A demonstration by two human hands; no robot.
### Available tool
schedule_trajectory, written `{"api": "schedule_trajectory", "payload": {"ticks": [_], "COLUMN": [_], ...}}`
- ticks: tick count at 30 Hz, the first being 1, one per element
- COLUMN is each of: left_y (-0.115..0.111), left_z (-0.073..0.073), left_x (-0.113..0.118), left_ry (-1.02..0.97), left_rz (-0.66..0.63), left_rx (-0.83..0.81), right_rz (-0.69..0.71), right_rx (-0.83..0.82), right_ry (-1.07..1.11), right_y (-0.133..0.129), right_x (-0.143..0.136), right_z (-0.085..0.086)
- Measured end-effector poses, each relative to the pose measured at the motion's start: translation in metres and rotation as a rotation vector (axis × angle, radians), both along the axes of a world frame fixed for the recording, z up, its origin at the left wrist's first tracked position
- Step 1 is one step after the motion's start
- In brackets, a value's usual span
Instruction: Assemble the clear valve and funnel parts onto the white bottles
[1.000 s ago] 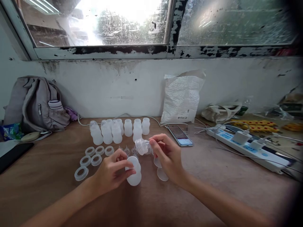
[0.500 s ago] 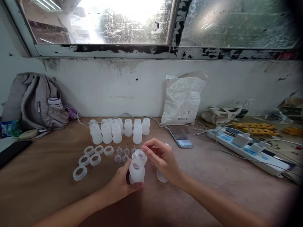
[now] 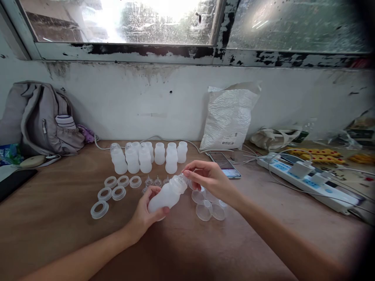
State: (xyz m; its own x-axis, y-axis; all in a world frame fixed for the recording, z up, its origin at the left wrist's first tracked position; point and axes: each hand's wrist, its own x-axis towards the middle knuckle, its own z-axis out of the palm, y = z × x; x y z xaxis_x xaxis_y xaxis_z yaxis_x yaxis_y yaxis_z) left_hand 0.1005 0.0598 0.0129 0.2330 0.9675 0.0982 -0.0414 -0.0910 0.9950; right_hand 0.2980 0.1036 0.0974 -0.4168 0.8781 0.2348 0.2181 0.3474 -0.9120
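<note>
My left hand (image 3: 140,218) is wrapped around a frosted white baby bottle (image 3: 164,198), tilted with its top toward the right. A clear collar ring (image 3: 178,182) sits on the bottle's mouth. At that end my right hand (image 3: 209,179) pinches the tip of the teat, mostly hidden by the fingers. Behind the held bottle lie several clear teats (image 3: 157,182), partly covered by it. Several loose collar rings (image 3: 94,213) rest to the left. Clear round caps (image 3: 204,212) are grouped below my right hand.
Several baby bottles (image 3: 145,163) stand in rows toward the wall, some with tops fitted. A phone (image 3: 231,171), a silver padded mailer (image 3: 227,117) and a power strip (image 3: 307,189) with cables are at the right. A grey backpack (image 3: 43,121) and a black flat object (image 3: 16,185) lie left.
The bottle has gone from nearly upright to tilted rightward. The collar ring, held over the mouth before, now sits on it, and my right fingers have shifted to the teat's tip.
</note>
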Motion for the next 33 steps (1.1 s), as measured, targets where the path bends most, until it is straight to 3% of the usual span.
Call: {"api": "schedule_trajectory", "payload": {"ticks": [8, 25, 33], "left_y": [0.002, 0.003, 0.003], "left_z": [-0.004, -0.004, -0.003], "left_x": [-0.004, -0.004, -0.005], "left_ry": [-0.052, -0.036, -0.056], "left_rz": [0.227, 0.218, 0.186], "left_rx": [0.020, -0.015, -0.021], "right_rz": [0.156, 0.132, 0.110], "right_rx": [-0.105, -0.090, -0.046], "right_ry": [-0.200, -0.208, -0.309], "right_y": [0.019, 0.021, 0.020], "right_x": [0.020, 0.019, 0.017], "right_z": [0.000, -0.005, -0.007]}}
